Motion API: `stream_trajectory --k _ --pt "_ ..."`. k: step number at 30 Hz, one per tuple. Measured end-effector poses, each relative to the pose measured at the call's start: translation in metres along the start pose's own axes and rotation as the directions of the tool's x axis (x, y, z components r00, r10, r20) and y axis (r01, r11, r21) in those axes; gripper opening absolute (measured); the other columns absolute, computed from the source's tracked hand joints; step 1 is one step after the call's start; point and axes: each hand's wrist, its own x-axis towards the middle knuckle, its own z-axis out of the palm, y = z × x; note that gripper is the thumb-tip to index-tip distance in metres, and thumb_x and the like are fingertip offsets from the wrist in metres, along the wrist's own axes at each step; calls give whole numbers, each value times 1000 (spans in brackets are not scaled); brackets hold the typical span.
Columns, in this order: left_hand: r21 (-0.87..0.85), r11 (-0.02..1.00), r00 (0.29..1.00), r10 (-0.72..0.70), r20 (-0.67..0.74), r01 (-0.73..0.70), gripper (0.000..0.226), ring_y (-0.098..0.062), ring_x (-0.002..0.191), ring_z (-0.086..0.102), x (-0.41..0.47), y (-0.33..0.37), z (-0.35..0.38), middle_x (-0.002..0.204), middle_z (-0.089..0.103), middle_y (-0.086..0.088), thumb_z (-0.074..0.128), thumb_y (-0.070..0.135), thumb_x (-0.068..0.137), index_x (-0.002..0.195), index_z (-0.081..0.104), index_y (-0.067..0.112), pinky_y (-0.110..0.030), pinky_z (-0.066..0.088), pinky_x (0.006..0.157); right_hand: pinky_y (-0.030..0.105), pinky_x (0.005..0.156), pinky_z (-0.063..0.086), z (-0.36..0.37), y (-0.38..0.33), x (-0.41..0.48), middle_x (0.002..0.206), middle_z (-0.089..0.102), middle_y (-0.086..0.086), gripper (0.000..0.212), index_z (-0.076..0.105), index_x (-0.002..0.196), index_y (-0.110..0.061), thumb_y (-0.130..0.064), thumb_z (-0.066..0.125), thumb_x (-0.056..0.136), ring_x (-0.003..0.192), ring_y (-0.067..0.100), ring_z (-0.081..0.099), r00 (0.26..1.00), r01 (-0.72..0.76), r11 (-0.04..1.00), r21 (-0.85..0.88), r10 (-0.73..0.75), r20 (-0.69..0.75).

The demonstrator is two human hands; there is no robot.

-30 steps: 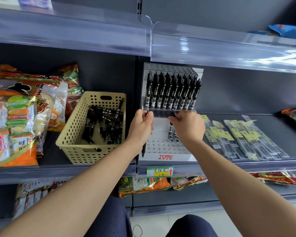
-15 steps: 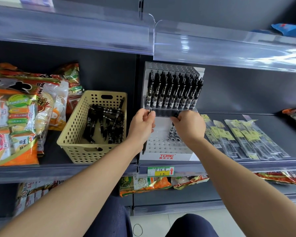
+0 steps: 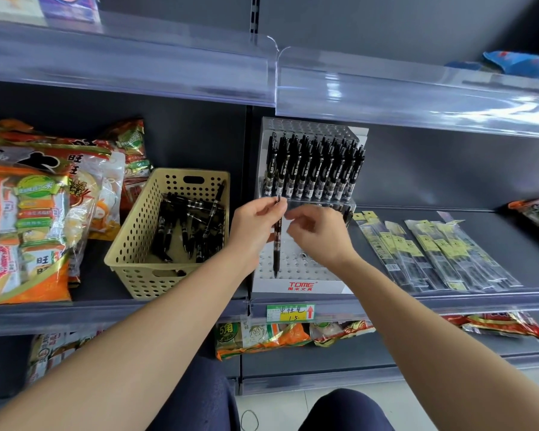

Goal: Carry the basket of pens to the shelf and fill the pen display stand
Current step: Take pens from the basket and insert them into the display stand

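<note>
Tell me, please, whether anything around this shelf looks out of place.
One small thing: a thin loop, probably a rubber band, lies loose on the floor below the shelving; nothing else stands out.

Location type: retail shop. Indicators: dark metal shelves [image 3: 511, 244] set in tiers, each front edge fitted with clear plastic guards [image 3: 137, 66]; a price tag [image 3: 290, 312] with a handwritten figure and a red arrow, clipped to the shelf rail directly below a white stand [image 3: 302, 286] printed with the brand TOME; the stand's upper tier packed with identical black pens [image 3: 315, 169]; many snack bags [image 3: 28, 228] of matching design stacked at left, with more on the tier below; sealed sleeved packs [image 3: 433, 253] with yellow labels laid side by side at right. Goods are grouped by type.
</note>
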Motion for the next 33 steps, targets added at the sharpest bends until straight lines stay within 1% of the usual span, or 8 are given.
stream_trajectory --k 2,5,9,14,17,20,31,33 --pt "-35 999 1000 2 -13 -2 18 -11 97 63 0 5 0 104 69 2 69 27 87 104 69 21 -37 56 85 15 61 46 0 -5 0 75 67 -5 20 71 96 -15 -12 64 78 64 3 57 998 -1 993 116 -6 61" --pt "-64 998 1000 9 -8 -10 10 -9 88 65 -2 12 0 97 69 1 70 22 87 97 70 22 -31 59 75 18 63 50 2 -7 2 74 68 -3 19 71 93 -16 -25 76 77 66 6 60 999 42 989 140 -43 5" --pt "-35 999 999 42 15 -41 23 -9 93 63 -3 13 1 101 68 3 70 24 86 108 68 18 -29 56 80 22 64 52 1 -10 3 73 69 -1 7 72 86 -15 -20 74 82 68 14 63 994 71 989 130 -59 -91" --pt "262 956 990 143 -7 -136 16 -9 89 59 0 3 -8 92 66 10 64 24 91 103 71 18 -28 50 82 21 62 50 -7 -6 11 69 65 -6 8 70 83 -15 -22 74 81 62 7 58 970 -35 994 103 59 -236" --pt "500 848 984 174 47 -174 19 -7 87 57 -1 -3 -15 94 65 10 61 27 92 105 72 18 -18 44 70 21 61 48 -8 -4 13 66 62 -8 9 68 80 -16 -24 73 83 62 9 58 944 -83 994 76 103 -313" --pt "600 782 985 157 72 -168 22 -4 85 54 0 -6 -20 99 62 9 58 29 94 109 70 17 -13 38 61 28 66 52 -6 0 14 64 62 -6 14 69 78 -11 -24 72 83 65 16 61 929 -110 993 35 115 -353" --pt "633 761 989 128 68 -142 20 -6 87 55 4 -8 -23 102 64 8 58 26 94 109 70 21 -13 38 59 39 77 53 2 6 15 62 60 -7 18 69 82 -11 -28 70 84 62 20 60 913 -148 988 -35 123 -389" --pt "635 760 990 127 68 -141 20 -6 87 55 4 -8 -23 102 63 8 58 26 94 109 70 21 -14 39 60 37 73 53 2 5 14 63 59 -7 17 69 83 -10 -28 69 85 63 19 60 913 -149 988 -35 124 -390"
